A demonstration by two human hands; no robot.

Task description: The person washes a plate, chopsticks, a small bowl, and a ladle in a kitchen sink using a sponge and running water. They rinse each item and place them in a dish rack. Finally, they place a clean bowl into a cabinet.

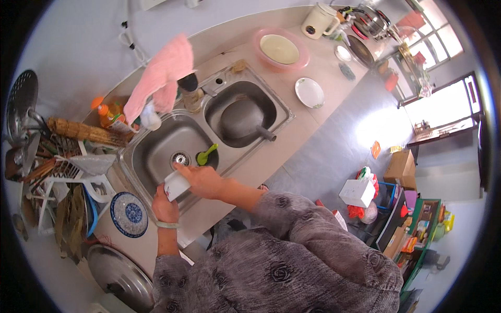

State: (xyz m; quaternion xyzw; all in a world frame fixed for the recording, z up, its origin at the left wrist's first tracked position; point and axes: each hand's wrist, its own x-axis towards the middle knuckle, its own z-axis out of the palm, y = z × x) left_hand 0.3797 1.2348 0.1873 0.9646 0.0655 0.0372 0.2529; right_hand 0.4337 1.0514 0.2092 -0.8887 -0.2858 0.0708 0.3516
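Observation:
A white ceramic bowl (pixel 178 187) with a small coloured print is tilted between my two hands, over the near edge of the left sink basin (pixel 156 137). My left hand (pixel 166 207) grips its left side, a pale bangle on the wrist. From the other side, the fingers of my right hand (pixel 203 182) hold the bowl, partly hiding it. Just beyond my right hand, a lime-green handled tool (pixel 206 154), perhaps a brush, lies in the basin near the drain strainer (pixel 180 158). In the right basin rests a dark metal pan (pixel 243 119) with a grey handle.
A pink cloth (pixel 168 74) hangs behind the sink, near an orange-topped pump bottle (pixel 105 111). A blue-patterned plate (pixel 129 214), pot lid (pixel 119 276) and utensil rack (pixel 74 184) stand left. Rightward are a white plate (pixel 309 93), pink basin (pixel 303 58) and electric kettle (pixel 320 21).

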